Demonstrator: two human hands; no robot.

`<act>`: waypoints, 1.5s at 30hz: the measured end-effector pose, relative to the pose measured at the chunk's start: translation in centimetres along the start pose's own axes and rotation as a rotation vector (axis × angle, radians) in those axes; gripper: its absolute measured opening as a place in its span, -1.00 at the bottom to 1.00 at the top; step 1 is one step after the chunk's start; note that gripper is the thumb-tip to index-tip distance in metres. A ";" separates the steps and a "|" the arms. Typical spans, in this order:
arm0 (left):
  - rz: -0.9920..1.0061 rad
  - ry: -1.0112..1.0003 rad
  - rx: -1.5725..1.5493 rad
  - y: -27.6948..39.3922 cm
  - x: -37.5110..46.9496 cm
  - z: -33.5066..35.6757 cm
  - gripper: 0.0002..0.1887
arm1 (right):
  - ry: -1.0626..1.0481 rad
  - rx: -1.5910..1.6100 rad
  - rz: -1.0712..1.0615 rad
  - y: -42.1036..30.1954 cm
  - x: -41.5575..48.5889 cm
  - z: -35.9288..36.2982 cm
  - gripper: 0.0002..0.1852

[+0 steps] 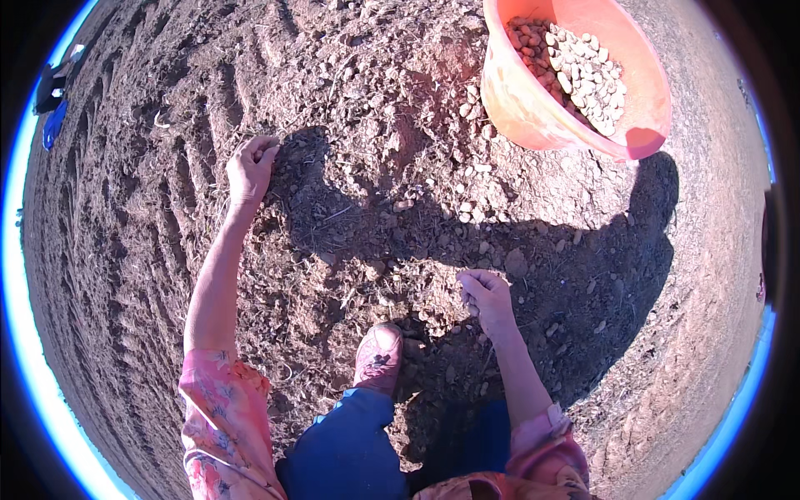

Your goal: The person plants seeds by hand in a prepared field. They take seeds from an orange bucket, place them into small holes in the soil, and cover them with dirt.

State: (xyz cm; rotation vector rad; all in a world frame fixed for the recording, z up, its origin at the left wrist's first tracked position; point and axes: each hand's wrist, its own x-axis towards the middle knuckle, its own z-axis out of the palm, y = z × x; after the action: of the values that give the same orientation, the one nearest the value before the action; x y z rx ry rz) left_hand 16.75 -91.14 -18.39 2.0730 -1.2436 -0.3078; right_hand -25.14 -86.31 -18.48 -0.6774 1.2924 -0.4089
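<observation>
My left hand [252, 167] is out ahead on the left, just above the clod-strewn soil, with its fingers curled in and the thumb against them. Whether anything sits in that grip is hidden. Nearer my body, my right hand [487, 299] hangs low over the ground with thumb and forefinger drawn together; its contents cannot be made out. An orange plastic tub [515, 115] stands at the upper right, partly filled with unshelled peanuts [590, 81]. Loose peanuts lie on the ground between the tub and my right hand, among them a pale one [482, 168].
My shoe [379, 353] is planted on the soil [350, 69] between my arms. My shadow [600, 300] darkens the ground on the right. Furrow-like ridges run along the left. Far off at the left edge are a person [49, 87] and a blue object [55, 125].
</observation>
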 end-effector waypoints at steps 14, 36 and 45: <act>0.491 -0.756 -0.075 12.0 -7.1 8.8 -0.79 | 0.199 -0.782 -0.480 -5.4 10.2 1.8 -0.88; 0.769 -0.049 -0.610 32.6 2.3 8.0 -0.77 | 0.823 -0.666 -1.265 -25.3 -1.0 -1.6 -0.77; 0.523 -0.144 -0.818 23.4 -2.8 13.8 -0.91 | 0.877 -0.653 -1.261 -16.0 -0.2 -3.5 -0.85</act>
State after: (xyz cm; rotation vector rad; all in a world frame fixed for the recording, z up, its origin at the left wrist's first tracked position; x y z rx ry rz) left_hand -7.84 -101.85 -13.34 1.0145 -1.3828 -0.6018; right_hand -27.12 -98.86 -8.16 -2.0285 1.6831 -1.4489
